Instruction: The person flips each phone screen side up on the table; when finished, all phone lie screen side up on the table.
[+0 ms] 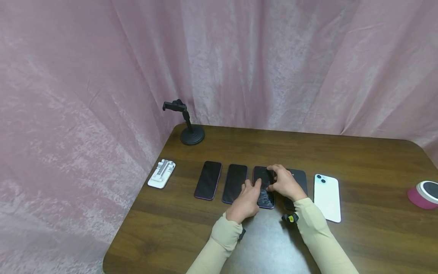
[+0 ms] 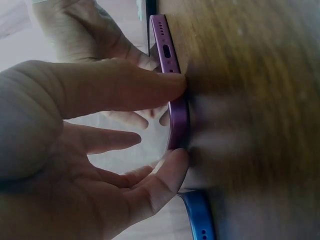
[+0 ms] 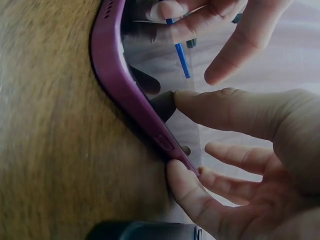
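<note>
A purple-edged phone [image 1: 265, 198] lies on the table, its dark glossy screen up. My left hand [image 1: 245, 200] is at its lower left corner. In the left wrist view, the thumb touches the bottom edge [image 2: 179, 122] near the charging port and a bent finger meets the side, so the corner is between them. My right hand [image 1: 284, 183] is over the phone's right side. From the right wrist, one finger presses the purple side edge [image 3: 125, 95] by a button, while the thumb touches the screen side. Reflections cover part of the screen.
Left of it lie two dark-screened phones, one nearer [image 1: 235, 183] and one farther [image 1: 208, 180]. A black phone [image 1: 298, 178] and a white phone [image 1: 327, 198] lie right. A white folding stand [image 1: 161, 174], a black phone holder [image 1: 192, 134] and a pink-and-white round object [image 1: 423, 195] stand further out.
</note>
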Available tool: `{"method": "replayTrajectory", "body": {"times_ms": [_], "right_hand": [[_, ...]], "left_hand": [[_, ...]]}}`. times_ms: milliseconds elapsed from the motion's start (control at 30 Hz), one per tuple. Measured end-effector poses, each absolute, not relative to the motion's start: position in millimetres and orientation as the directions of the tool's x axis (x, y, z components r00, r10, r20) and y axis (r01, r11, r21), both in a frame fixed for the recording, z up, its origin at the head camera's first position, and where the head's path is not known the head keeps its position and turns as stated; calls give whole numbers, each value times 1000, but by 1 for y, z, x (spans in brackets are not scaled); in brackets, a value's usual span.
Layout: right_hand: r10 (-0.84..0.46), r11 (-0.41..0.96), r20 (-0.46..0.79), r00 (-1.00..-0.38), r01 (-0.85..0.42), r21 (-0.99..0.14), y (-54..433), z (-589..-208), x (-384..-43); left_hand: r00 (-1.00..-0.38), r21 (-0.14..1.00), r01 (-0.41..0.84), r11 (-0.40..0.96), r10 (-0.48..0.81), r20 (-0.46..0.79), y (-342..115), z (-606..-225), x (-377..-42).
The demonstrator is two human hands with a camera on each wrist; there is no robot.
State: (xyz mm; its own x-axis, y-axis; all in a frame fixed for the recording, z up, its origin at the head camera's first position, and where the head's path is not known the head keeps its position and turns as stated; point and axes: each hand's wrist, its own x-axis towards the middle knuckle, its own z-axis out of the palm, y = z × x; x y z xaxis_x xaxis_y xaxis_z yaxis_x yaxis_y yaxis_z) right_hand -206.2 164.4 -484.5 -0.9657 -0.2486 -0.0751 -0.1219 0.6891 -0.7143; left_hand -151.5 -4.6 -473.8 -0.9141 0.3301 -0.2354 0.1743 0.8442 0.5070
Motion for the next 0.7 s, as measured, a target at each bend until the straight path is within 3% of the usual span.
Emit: {"method": "replayTrajectory", "body": {"times_ms": [467, 700], "right_hand": [[-264, 712, -92, -960, -130, -690, 167, -477, -206], [-269, 654, -6, -963, -178, -735, 177, -471, -205]], "left_hand": [[-914, 524, 163, 836, 328, -238, -7, -474, -157], [-914, 539, 183, 822, 345, -216, -10, -466, -161]]}}
